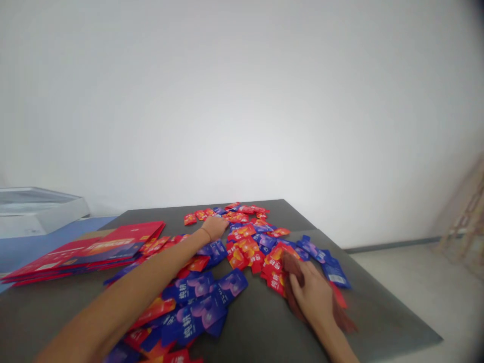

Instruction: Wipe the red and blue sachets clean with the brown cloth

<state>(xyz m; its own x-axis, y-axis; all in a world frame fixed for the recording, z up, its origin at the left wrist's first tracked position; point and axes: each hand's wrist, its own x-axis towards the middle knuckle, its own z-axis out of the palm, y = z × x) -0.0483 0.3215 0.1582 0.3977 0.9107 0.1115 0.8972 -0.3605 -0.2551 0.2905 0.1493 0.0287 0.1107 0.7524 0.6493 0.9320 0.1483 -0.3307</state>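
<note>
Because the left forearm (151,280) crosses the near part of the dark table (260,322), it covers some sachets below it. Blue sachets (207,311) lie loose beside it, mixed with red sachets (247,247); nearest ones cut off at the bottom edge. Right hand (313,293) has a brown cloth (293,275) gripped in its fingers, at the pile's right side; cloth blurred, fingertips partly hidden. Flat red bags (117,247) stacked left of the forearm. Left hand (214,228) further out, at the pile; fingertips out of sight, can't tell if wide, narrow or holding. Sachets are small, flat, overlapping, pale characters on front, running to the table's far end. White box (56,212) cut off at left, pale wall (264,101) behind
</note>
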